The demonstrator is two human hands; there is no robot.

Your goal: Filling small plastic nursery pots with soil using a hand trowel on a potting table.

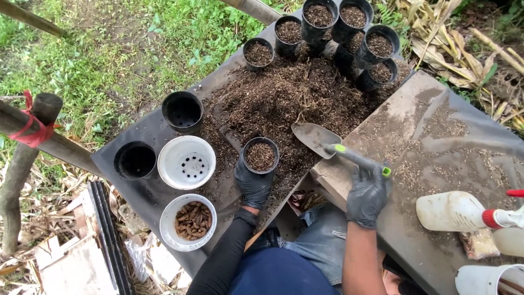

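Note:
My left hand [252, 184], in a black glove, grips a small black pot [260, 154] filled with brown potting mix, standing on the dark table sheet [153, 131]. My right hand [369, 195], also gloved, holds the grey handle of a metal hand trowel [315, 137]. The trowel's blade looks empty and hovers just right of the pot, at the edge of a large heap of potting mix [289, 98].
Several filled black pots [349, 27] cluster at the far end. Two empty black pots [182, 111] and an empty white pot [186, 162] stand to the left. A white pot with brown chunks [188, 222] sits nearer. White spray bottles [464, 212] lie on the right board.

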